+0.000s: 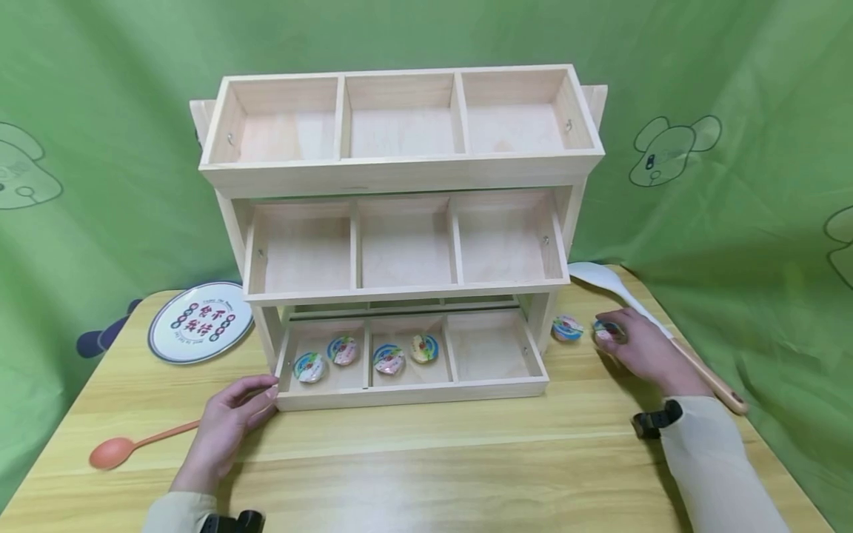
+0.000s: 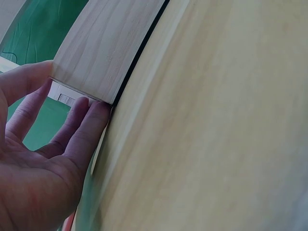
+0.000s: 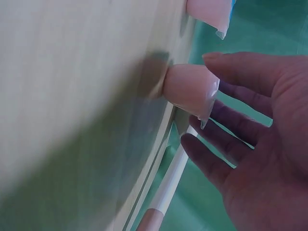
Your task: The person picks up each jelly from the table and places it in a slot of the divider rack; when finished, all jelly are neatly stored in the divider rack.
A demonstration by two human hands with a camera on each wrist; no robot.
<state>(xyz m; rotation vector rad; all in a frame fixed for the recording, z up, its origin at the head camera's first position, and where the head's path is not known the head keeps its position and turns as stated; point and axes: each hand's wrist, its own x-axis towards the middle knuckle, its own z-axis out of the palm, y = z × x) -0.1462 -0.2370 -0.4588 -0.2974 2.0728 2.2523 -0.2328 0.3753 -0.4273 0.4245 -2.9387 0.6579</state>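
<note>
My left hand (image 1: 229, 422) touches the left front corner of the bottom tray (image 1: 413, 394) of a three-tier wooden rack. In the left wrist view its fingers (image 2: 89, 130) rest against the end of the tray's front board (image 2: 103, 48). My right hand (image 1: 643, 352) is around a small jelly cup (image 1: 608, 333) on the table, right of the rack. In the right wrist view this pink cup (image 3: 190, 89) stands on the table beside loosely spread fingers (image 3: 207, 159); the thumb shows a gap from it. Another jelly cup (image 1: 567, 328) stands just left of it.
Several jelly cups (image 1: 389, 360) lie in the bottom tray's left and middle compartments. A white spatula (image 1: 596, 276) with a wooden handle lies beside my right hand. At left are a white plate (image 1: 200, 323) and an orange spoon (image 1: 112, 452). Green cloth (image 1: 733, 44) hangs behind.
</note>
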